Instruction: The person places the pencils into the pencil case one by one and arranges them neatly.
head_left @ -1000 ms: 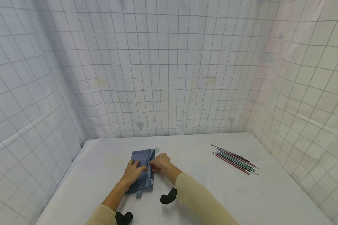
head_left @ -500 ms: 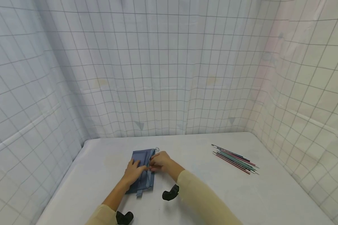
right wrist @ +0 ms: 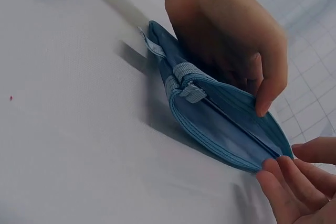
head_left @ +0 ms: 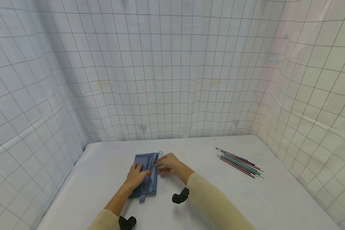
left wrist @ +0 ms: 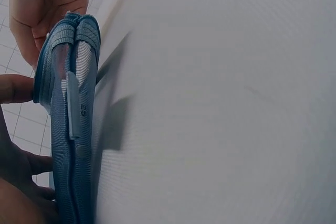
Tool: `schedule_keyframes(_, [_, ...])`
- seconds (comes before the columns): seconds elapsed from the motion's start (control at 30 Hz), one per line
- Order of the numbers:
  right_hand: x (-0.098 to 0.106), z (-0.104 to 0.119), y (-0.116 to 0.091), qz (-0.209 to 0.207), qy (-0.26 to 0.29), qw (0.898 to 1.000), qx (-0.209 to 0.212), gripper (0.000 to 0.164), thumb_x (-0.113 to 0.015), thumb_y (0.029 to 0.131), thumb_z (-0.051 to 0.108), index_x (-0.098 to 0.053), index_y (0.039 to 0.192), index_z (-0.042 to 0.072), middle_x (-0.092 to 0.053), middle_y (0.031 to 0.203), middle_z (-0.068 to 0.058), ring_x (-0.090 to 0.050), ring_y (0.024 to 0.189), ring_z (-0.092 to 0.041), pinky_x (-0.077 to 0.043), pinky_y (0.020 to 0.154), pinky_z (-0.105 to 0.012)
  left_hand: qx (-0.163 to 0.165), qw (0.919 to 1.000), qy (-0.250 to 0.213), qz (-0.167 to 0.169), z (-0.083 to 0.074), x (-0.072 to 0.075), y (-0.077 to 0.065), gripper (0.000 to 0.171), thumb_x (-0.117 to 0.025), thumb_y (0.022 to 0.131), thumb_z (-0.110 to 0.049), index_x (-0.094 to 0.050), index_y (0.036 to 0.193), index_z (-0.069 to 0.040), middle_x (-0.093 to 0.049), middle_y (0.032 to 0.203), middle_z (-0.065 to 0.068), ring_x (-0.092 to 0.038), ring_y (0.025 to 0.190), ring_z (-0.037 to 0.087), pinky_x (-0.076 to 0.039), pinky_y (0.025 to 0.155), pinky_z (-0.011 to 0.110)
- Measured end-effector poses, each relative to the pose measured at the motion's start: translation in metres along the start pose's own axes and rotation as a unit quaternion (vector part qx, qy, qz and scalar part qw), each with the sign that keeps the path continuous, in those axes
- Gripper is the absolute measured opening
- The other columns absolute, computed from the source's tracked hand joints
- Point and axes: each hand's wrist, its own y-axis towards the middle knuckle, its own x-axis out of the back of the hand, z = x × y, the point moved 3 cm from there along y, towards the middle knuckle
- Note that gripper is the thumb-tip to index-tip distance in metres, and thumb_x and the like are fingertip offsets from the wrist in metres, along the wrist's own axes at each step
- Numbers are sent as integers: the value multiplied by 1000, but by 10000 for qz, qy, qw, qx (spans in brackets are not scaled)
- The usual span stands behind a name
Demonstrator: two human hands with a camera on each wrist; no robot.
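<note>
A blue zippered pouch lies on the white table. My left hand rests on it with fingers spread, its thumb near the zipper edge. In the right wrist view the zipper gapes, and a thin dark pencil-like stick lies inside the pouch. At the far end of that gap is my right hand, fingers fairly straight, thumb apart from the other fingertips at the pouch's edge. The left wrist view shows the pouch's end side-on, with a fabric tab.
Several thin pencils in dark, red and green lie in a loose bundle on the right of the table. A metal ring sticks out at the pouch's far corner. Gridded white curtains enclose the back and sides.
My right hand has moved slightly right, and its fingers have straightened from a tighter curl at the zipper. A white stick end near the pouch's front corner no longer shows. The left hand stays put.
</note>
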Motion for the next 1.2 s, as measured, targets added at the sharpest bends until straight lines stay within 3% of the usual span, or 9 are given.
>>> schedule_keyframes(0.3, [23,6,-1,72,-162,9998,99,33,-75,90,-1,-72,122,-6,-73,105,-11,-76,83,-27,-61,62,-34,-75,10000,-42,49,2,1,-1,88,-64,90,-40,-33,154,12,-7,164,36,-9,145,65,-17,109,78])
schedule_keyframes(0.53, [36,10,-5,356,-344,9987,114,38,-76,91,2,-69,127,-6,-72,105,-11,-75,86,-27,-61,65,-36,-56,9999,-54,115,7,8,-3,87,-66,91,-37,-31,154,12,-6,164,36,-7,146,64,-15,110,78])
schedule_keyframes(0.8, [68,12,-12,124,-535,9984,119,41,-75,91,3,-66,130,-7,-72,109,-13,-74,99,-34,-62,74,-41,-192,9995,-130,196,2,2,-1,87,-66,92,-36,-32,155,12,-6,164,36,-7,146,63,-15,111,77])
schedule_keyframes(1.2, [107,9,-17,-40,-703,9974,138,42,-75,93,5,-64,133,-6,-72,113,-14,-73,101,-34,-61,76,-40,-274,9994,-153,167,4,3,-3,85,-66,93,-35,-32,154,13,-6,163,37,-6,145,65,-14,110,78])
